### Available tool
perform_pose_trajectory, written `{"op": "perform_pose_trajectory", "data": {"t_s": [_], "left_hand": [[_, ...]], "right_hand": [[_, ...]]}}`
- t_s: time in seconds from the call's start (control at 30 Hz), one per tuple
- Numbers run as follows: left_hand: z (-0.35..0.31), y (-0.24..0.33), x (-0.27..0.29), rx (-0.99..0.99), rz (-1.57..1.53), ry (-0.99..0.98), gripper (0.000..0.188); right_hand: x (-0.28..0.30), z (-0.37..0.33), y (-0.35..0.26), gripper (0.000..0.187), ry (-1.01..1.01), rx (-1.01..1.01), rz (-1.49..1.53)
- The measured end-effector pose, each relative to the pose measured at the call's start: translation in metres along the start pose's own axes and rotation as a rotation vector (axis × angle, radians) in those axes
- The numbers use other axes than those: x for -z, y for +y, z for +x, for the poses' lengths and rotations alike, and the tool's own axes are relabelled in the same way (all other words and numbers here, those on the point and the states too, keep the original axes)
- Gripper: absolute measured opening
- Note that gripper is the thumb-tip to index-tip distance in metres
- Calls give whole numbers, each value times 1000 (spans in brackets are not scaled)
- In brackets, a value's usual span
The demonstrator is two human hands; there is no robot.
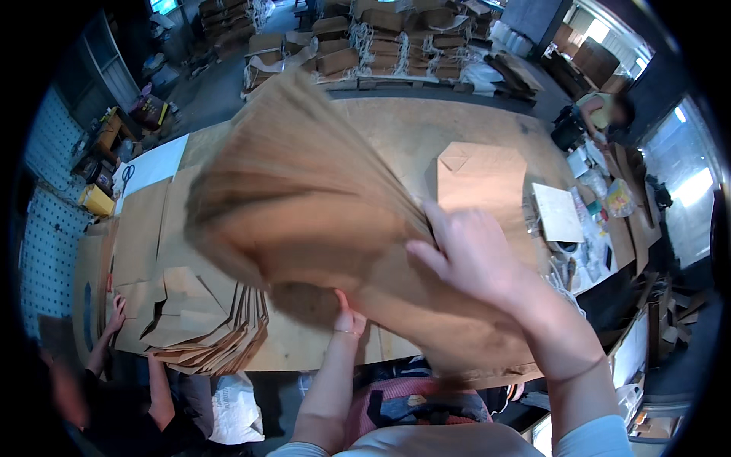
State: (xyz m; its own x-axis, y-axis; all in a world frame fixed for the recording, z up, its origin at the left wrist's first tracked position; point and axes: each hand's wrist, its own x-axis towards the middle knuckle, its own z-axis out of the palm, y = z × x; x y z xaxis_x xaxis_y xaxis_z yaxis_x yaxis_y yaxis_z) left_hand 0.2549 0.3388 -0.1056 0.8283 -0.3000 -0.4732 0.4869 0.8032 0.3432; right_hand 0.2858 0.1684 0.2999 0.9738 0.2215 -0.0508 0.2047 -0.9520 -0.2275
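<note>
A thick stack of brown paper bags (335,221) is fanned out above the table, blurred by motion at its far left end. My right hand (472,255) is closed on the stack's right edge. Below the stack's near edge is my left hand (350,318), its thumb raised beside the paper. The other fingers of that hand are hidden, so its grip is unclear. Flat on the table behind my right hand lies a single brown paper bag (483,179) with a folded end.
At the left, another person's hand (116,314) is by a fanned pile of brown bags (205,324). Scissors (127,175) lie on a white sheet. A white board (557,212) and clutter occupy the table's right end; another person sits beyond. Bundled brown stacks (335,57) stand behind the table.
</note>
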Motion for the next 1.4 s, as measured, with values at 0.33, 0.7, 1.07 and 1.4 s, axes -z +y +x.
{"op": "perform_pose_trajectory", "data": {"t_s": [0.33, 0.7, 1.07, 1.4], "left_hand": [[-184, 51, -137, -362, 853, -52, 31], [-143, 202, -231, -606, 2826, -189, 27], [-169, 224, -270, -425, 2845, -350, 30], [-133, 233, -240, -322, 2843, -440, 23]], "right_hand": [[-100, -48, -27, 38, -16, 17, -38], [-75, -108, 20, 38, -87, -213, -39], [-43, -149, 15, 25, -76, -146, -45], [-84, -133, 11, 30, 9, -117, -100]]}}
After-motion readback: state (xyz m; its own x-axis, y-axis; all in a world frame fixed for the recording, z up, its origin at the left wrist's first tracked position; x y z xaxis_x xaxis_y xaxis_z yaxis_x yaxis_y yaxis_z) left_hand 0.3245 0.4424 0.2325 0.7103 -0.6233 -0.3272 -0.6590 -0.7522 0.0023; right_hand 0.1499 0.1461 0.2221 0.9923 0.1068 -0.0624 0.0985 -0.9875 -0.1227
